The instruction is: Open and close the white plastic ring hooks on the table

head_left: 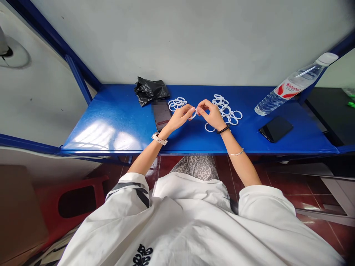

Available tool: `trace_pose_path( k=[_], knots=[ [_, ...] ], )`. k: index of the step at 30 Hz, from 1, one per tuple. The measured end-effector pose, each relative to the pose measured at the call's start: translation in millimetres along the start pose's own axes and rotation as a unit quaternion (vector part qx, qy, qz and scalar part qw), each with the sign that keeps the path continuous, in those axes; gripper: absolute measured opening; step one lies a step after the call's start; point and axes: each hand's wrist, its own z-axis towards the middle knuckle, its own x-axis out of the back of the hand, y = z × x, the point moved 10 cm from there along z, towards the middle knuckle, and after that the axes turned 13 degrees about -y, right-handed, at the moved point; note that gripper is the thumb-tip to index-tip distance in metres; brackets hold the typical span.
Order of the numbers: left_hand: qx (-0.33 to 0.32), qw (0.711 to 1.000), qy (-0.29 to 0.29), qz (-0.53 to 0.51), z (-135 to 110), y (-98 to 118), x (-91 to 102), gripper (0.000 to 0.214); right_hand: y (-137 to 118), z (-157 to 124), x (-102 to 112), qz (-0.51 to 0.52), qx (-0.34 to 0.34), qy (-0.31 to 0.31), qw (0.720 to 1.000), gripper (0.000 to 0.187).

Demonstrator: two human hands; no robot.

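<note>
Between my two hands, above the blue table (177,144), is a small white ring (193,114). My left hand (181,115) pinches it from the left, and the fingers of my right hand (211,113) are closed at its right edge. A small pile of white rings (177,103) lies just beyond my left hand. A larger, looser pile of white rings (226,109) spreads behind and to the right of my right hand. One single white ring (210,128) lies nearer the front, below my right wrist.
A crumpled black plastic bag (152,90) lies at the back left, with a phone (162,115) in front of it. On the right stand a water bottle (294,85) and a dark phone (275,129). Blue frame bars (79,79) rise at the sides, and a wall (188,44) backs the table.
</note>
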Motion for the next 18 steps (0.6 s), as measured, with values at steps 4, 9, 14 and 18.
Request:
trace_pose_path(
  k=[4, 9, 14, 18],
  knots=[
    [0.009, 0.999, 0.001, 0.033, -0.6, 0.6, -0.5, 0.051, 3.3, -0.7, 3.9, -0.018, -0.007, 0.017, 1.0, 0.049],
    [0.009, 0.998, 0.01, 0.057, -0.7, 0.6, 1.7, 0.043, 7.6, -0.6, 1.3, -0.014, -0.012, 0.002, 1.0, 0.045],
    [0.016, 0.999, 0.014, 0.047, -1.4, -0.5, 4.2, 0.044, 4.5, -0.5, -1.3, -0.004, -0.011, -0.014, 1.0, 0.04],
    [0.018, 0.999, 0.014, 0.042, -2.1, 1.2, 4.7, 0.047, 1.3, -0.8, -0.3, 0.007, -0.007, -0.022, 1.0, 0.043]
  ],
)
